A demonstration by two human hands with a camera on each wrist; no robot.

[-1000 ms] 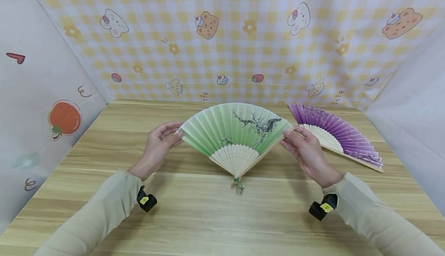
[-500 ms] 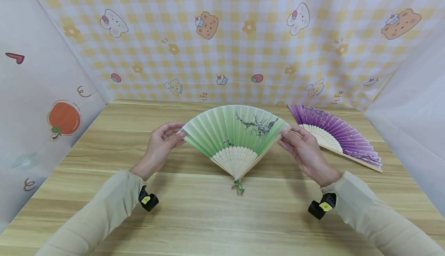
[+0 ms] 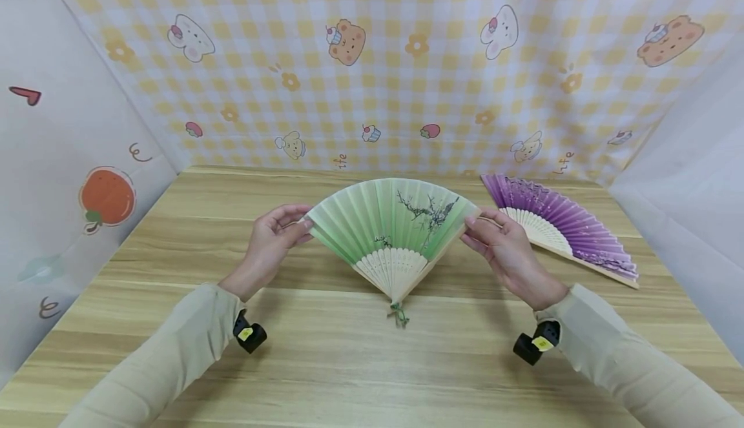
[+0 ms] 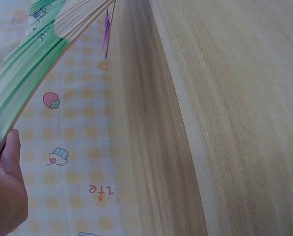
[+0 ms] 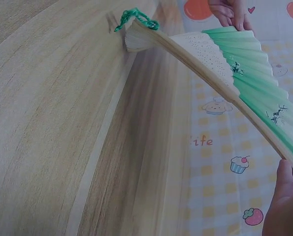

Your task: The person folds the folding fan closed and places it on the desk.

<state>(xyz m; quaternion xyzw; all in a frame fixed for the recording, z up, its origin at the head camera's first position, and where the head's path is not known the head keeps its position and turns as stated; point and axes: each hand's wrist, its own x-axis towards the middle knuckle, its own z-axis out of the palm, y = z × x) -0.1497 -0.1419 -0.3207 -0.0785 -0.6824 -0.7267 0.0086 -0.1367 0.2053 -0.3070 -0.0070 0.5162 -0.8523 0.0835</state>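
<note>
A green folding fan (image 3: 372,218) with a dark branch painting is spread wide in the middle of the head view. Its pale ribs meet at a lower pivot, where a green cord tassel (image 5: 136,19) hangs. My left hand (image 3: 272,244) pinches the fan's left end between thumb and fingers. At the opposite end, my right hand (image 3: 511,250) pinches the outer guard stick in the same way. The right wrist view shows the fan tilted, its pivot end toward the wooden table and several ribs bunched near the right guard.
An open purple folding fan (image 3: 599,237) lies at the table's back right, just beyond my right hand. Behind the wooden table (image 3: 349,376) hangs a yellow checked cloth (image 3: 383,86) with cartoon prints. White cloth (image 3: 70,124) stands along the left side.
The green fan's spread has narrowed slightly as both hands moved a little inward, the right one more. Its upper edge sits a bit lower. The purple fan stays put.
</note>
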